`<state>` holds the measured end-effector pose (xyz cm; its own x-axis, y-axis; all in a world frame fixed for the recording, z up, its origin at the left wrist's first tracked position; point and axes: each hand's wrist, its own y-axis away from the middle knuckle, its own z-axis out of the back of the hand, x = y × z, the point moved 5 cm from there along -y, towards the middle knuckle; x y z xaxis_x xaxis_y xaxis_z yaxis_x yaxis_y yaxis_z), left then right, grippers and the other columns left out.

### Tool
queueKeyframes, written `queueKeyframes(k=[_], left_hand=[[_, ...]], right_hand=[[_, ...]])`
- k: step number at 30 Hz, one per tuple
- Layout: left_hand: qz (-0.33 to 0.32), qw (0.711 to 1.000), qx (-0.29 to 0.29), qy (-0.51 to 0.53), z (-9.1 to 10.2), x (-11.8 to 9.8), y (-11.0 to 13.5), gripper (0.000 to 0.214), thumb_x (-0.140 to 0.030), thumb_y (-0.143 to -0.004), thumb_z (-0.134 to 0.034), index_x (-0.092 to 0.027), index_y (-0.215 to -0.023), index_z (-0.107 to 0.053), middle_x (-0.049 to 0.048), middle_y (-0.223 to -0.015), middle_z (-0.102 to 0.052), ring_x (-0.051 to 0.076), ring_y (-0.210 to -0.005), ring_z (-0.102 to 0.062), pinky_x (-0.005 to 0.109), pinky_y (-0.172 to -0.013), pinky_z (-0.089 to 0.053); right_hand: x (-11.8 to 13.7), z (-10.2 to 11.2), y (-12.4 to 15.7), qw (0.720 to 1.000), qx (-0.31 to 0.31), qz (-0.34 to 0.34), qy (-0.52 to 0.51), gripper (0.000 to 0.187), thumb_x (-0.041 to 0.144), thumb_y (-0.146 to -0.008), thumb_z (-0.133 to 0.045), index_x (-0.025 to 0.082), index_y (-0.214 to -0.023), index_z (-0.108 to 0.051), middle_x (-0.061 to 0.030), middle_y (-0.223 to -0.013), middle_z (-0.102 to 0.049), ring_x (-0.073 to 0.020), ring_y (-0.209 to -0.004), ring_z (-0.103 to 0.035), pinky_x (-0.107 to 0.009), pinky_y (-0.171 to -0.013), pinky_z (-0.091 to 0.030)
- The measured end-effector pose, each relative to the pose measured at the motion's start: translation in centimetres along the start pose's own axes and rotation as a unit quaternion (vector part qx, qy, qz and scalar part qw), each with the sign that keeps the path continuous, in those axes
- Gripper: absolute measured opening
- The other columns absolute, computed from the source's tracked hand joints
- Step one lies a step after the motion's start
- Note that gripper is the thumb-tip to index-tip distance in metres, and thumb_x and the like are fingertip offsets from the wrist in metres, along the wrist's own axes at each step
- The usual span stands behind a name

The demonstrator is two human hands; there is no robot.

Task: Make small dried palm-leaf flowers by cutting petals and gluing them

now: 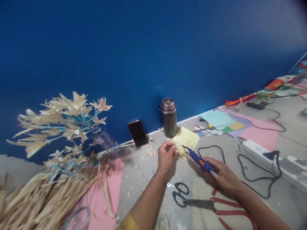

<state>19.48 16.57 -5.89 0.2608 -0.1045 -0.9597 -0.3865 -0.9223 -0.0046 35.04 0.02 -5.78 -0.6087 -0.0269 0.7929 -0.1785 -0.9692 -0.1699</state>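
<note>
My right hand [223, 177] is wrapped round a blue glue gun [198, 159], whose nozzle points left toward the fingers of my other hand. My left hand [166, 156] pinches something small and pale; what it is cannot be made out. Close behind both hands lies a crumpled pale yellow paper [188, 137]. Below them on the floor are black-handled scissors [180, 192]. Partly under my right forearm lie large red-handled shears [223, 206].
A metal flask [169, 119] without its lid and a phone [138, 133] stand against the blue wall [144, 64]. Left are pale husk flowers [76, 108] and dry husks [43, 198]. Coloured sheets [217, 118], a power strip [256, 151] and a black cable [259, 177] lie right.
</note>
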Motion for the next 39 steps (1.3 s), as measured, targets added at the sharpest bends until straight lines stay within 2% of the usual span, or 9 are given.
queueKeyframes(k=[6, 10, 17, 24, 30, 35, 37, 39], left_hand=[[0.006, 1.0, 0.004, 0.01, -0.2, 0.1, 0.1, 0.016, -0.026, -0.069, -0.075, -0.017, -0.073, -0.063, -0.0032, -0.057, -0.056, 0.008, -0.051, -0.048, 0.022, -0.053, -0.037], [0.006, 1.0, 0.003, 0.012, -0.1, 0.1, 0.0, 0.016, -0.026, -0.069, -0.075, -0.016, -0.073, -0.063, -0.0031, -0.057, -0.057, 0.008, -0.051, -0.048, 0.021, -0.053, -0.037], [0.019, 0.999, 0.007, 0.04, -0.2, 0.3, 0.0, 0.02, -0.027, -0.068, -0.078, -0.016, -0.074, -0.062, -0.0033, -0.058, -0.057, 0.008, -0.05, -0.048, 0.021, -0.052, -0.036], [0.023, 0.998, 0.006, 0.051, -0.2, 0.3, 0.0, 0.024, -0.029, -0.067, -0.081, -0.016, -0.073, -0.063, -0.0027, -0.058, -0.058, 0.007, -0.049, -0.048, 0.02, -0.051, -0.036], [0.062, 0.993, 0.008, 0.099, -0.4, 0.5, 0.3, 0.032, -0.032, -0.063, -0.085, -0.016, -0.077, -0.061, -0.0012, -0.062, -0.062, 0.007, -0.05, -0.05, 0.019, -0.05, -0.036], [0.082, 0.987, 0.027, 0.138, -0.8, 0.3, 0.6, 0.038, -0.032, -0.06, -0.087, -0.016, -0.078, -0.059, 0.0001, -0.063, -0.064, 0.007, -0.051, -0.052, 0.019, -0.05, -0.037], [0.085, 0.985, 0.027, 0.145, -0.9, 0.3, 0.8, 0.039, -0.032, -0.058, -0.088, -0.016, -0.078, -0.059, 0.0001, -0.063, -0.064, 0.007, -0.051, -0.053, 0.019, -0.05, -0.038], [0.085, 0.986, 0.023, 0.145, -1.1, 0.2, 1.0, 0.039, -0.031, -0.058, -0.088, -0.016, -0.078, -0.059, 0.0003, -0.063, -0.065, 0.007, -0.051, -0.053, 0.019, -0.05, -0.038]], right_hand=[[-0.7, -0.4, 0.2, 1.0, 0.007, -0.007, 0.028, 0.032, 0.037, -0.09, -0.052, 0.022, -0.114, -0.068, -0.0077, -0.109, -0.074, -0.0278, -0.099, -0.067, -0.038, -0.09, -0.049], [-0.7, -0.3, 0.2, 1.0, 0.001, 0.005, 0.023, 0.031, 0.037, -0.091, -0.05, 0.022, -0.112, -0.068, -0.0078, -0.104, -0.074, -0.0266, -0.093, -0.068, -0.036, -0.086, -0.051], [-0.6, -0.2, 0.2, 0.999, -0.005, 0.004, 0.036, 0.031, 0.034, -0.087, -0.054, 0.022, -0.11, -0.07, -0.0085, -0.107, -0.075, -0.0278, -0.097, -0.069, -0.038, -0.09, -0.052], [0.1, 0.0, 0.1, 0.999, -0.014, 0.019, 0.038, 0.029, 0.032, -0.086, -0.052, 0.022, -0.106, -0.071, -0.0066, -0.101, -0.076, -0.0253, -0.09, -0.07, -0.034, -0.083, -0.053], [0.2, -0.3, -0.3, 0.99, -0.062, 0.018, 0.123, 0.032, 0.035, -0.088, -0.053, 0.022, -0.112, -0.07, -0.0098, -0.105, -0.076, -0.0269, -0.094, -0.07, -0.036, -0.083, -0.054], [-0.4, -0.5, -1.2, 0.977, -0.029, 0.023, 0.21, 0.029, 0.036, -0.092, -0.058, 0.021, -0.114, -0.069, -0.0109, -0.104, -0.074, -0.0272, -0.095, -0.066, -0.038, -0.082, -0.052], [-0.2, -0.4, -1.6, 0.967, -0.018, 0.045, 0.25, 0.029, 0.034, -0.09, -0.062, 0.02, -0.114, -0.068, -0.0117, -0.106, -0.073, -0.0281, -0.094, -0.064, -0.04, -0.082, -0.049], [0.8, -0.2, -1.8, 0.954, -0.034, 0.085, 0.285, 0.028, 0.032, -0.09, -0.063, 0.02, -0.115, -0.069, -0.0121, -0.11, -0.072, -0.0284, -0.095, -0.061, -0.04, -0.083, -0.046]])
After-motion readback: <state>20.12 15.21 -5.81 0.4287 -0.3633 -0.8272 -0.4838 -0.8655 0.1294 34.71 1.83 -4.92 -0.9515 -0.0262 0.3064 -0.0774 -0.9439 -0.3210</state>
